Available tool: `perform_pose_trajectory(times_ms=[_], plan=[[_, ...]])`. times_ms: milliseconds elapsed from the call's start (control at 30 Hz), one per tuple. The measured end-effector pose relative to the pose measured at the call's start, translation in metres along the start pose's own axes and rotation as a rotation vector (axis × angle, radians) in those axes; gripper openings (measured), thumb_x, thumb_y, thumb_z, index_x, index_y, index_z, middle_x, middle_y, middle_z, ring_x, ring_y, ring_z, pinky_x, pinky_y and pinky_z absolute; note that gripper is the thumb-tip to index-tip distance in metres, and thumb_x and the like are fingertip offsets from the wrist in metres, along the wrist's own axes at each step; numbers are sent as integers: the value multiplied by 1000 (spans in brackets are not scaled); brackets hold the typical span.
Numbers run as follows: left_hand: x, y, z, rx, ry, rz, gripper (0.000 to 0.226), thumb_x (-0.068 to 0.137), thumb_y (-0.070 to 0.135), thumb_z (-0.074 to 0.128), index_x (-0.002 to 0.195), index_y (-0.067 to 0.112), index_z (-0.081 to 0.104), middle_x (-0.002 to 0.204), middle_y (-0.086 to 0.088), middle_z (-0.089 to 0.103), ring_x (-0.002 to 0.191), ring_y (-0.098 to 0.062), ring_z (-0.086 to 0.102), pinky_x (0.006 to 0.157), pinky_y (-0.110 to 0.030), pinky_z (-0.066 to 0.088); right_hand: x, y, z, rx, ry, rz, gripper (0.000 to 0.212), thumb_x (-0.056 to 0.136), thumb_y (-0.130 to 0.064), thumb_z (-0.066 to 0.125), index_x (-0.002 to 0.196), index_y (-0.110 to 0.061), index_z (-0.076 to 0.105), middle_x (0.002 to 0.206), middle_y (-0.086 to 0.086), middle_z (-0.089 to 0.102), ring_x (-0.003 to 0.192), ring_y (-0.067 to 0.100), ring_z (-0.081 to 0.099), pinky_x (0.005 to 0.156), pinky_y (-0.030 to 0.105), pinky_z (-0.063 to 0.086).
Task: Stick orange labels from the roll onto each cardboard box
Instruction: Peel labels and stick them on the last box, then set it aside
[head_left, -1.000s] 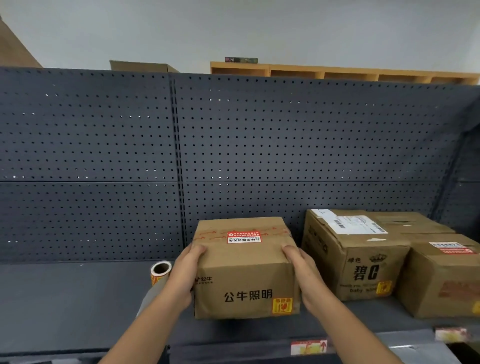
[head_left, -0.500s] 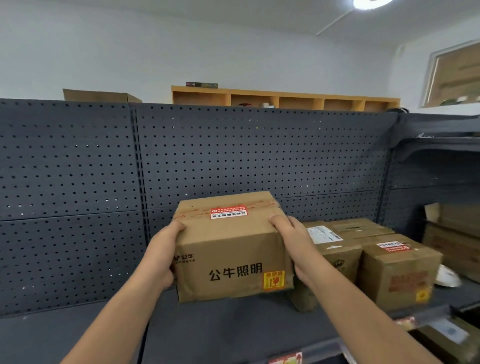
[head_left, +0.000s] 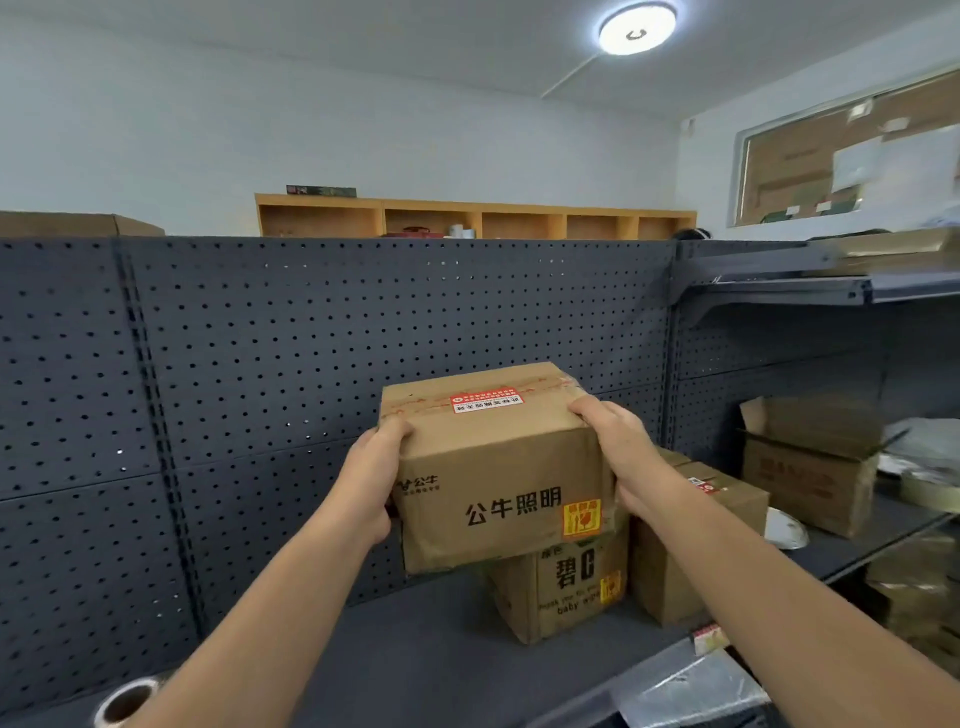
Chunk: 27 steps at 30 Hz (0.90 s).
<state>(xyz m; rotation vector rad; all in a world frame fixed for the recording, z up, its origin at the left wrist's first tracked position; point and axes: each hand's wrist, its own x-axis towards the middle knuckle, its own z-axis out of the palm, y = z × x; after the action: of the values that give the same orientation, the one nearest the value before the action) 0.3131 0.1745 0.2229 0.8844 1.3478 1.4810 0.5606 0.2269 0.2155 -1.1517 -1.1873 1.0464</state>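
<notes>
Box (head_left: 498, 467) aloft (both hands (head_left: 370, 483) gripping) — shelf (head_left: 415, 665) below.

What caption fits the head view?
Both hands, left and right, hold a labelled cardboard box above the shelf.

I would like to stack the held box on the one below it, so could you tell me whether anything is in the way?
Nothing visible: the held box hangs just above the lower box.

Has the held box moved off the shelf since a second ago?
Yes. The held box went up and right: it now hangs above the shelf, over the stacked box.
</notes>
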Motion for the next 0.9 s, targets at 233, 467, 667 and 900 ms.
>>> perform_pose_trajectory(times_ms=[233,467,667,900], plan=[[26,-7,71,-1,0,-29,34,100,38,56,129,21,55,103,-9,69,87,-24,62,65,-36,46,58,2,-55,-53,-45,33,41,95,-51,61,121,-19,68,113,11,73,102,27,69,73,36,55],[56,-16,108,-33,22,-62,35,100,37,56,131,21,54,111,-10,69,92,-25,63,68,-37,48,112,13,-76,-78,-87,80,44,94,-55,62,119,-20,69,113,13,74,108,31,68,83,44,57],[75,-25,128,-26,49,-89,43,99,36,56,139,20,50,115,-10,69,100,-26,65,65,-37,47,136,19,-82,-86,-84,114,41,95,-53,61,115,-18,68,108,13,71,96,27,66,71,38,55],[88,-40,135,0,79,-103,49,98,37,56,144,22,45,117,-11,67,105,-28,63,70,-39,49,148,36,-87,-92,-126,118,41,95,-52,61,115,-18,70,109,12,72,99,27,65,75,37,50]])
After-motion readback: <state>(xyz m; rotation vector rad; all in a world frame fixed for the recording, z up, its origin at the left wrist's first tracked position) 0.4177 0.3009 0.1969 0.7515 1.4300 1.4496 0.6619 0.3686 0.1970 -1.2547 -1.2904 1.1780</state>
